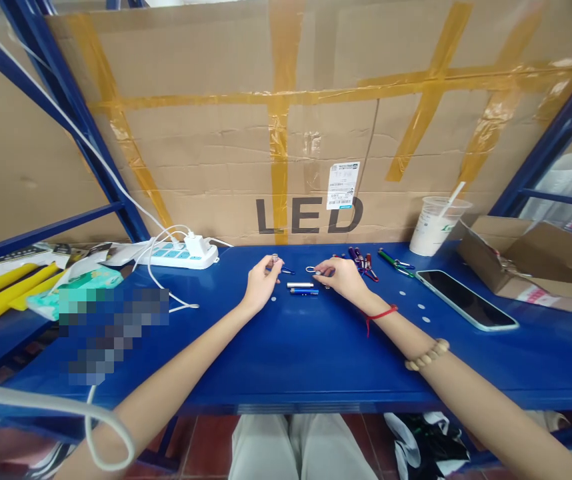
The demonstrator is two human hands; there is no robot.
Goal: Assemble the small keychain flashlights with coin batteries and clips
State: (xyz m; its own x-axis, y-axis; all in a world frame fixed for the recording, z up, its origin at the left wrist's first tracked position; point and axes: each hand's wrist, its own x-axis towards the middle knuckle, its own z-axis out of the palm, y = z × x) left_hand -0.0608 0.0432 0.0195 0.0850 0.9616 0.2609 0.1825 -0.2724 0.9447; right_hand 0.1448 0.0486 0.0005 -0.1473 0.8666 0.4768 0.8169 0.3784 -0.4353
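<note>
My left hand (261, 285) is closed, pinching a small silver cylindrical piece (275, 257) upright between thumb and fingers. Just beyond its fingertips lies a blue clip (289, 271). With fingers pinched together, my right hand (342, 276) holds a silver loop (311, 269), whose far end is hidden in the fingers. Between the hands, a silver tube (300, 285) and a blue tube (305, 292) lie side by side on the blue table (286, 353). Behind my right hand is a group of red and purple tubes with clips (367, 263), partly covered.
A green tube with a clip (390, 259), a phone (466, 299), a drink cup (433, 230) and an open carton (526, 260) are at right. Left are a power strip (181, 255), white cables, a tissue pack (79, 290) and yellow tubes (21, 290). Cardboard (206, 160) stands behind.
</note>
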